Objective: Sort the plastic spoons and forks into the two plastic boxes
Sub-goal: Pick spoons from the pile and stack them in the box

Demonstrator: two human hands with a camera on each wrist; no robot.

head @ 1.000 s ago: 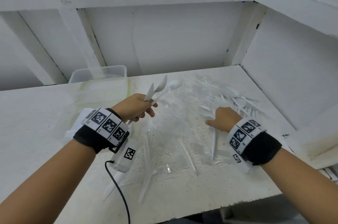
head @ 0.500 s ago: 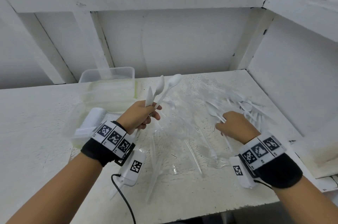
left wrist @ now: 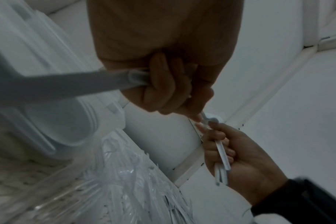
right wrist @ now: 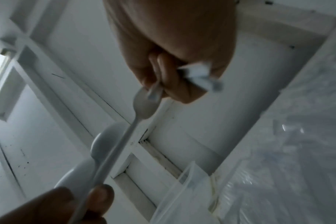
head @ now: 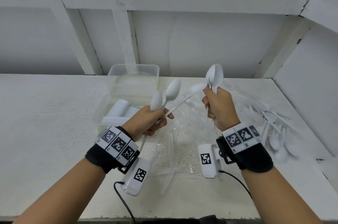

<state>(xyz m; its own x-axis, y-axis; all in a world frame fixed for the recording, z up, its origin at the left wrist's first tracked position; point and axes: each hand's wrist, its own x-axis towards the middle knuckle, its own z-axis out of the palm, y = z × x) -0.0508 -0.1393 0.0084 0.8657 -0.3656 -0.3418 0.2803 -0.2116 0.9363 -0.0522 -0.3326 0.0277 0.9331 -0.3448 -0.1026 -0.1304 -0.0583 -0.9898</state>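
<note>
The left hand (head: 146, 123) grips three spoons (head: 169, 94); the right hand (head: 219, 108) clutches more spoons (head: 214, 76), seemingly two, above the table (head: 45, 123). The gathering step is in hand; next, both bunches need carrying to the box (head: 108, 112) holding stacked cutlery.

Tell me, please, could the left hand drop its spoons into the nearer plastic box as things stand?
Probably yes: the left hand holds its spoons just right of the nearer plastic box, which is open-topped, with nothing between them.
</note>
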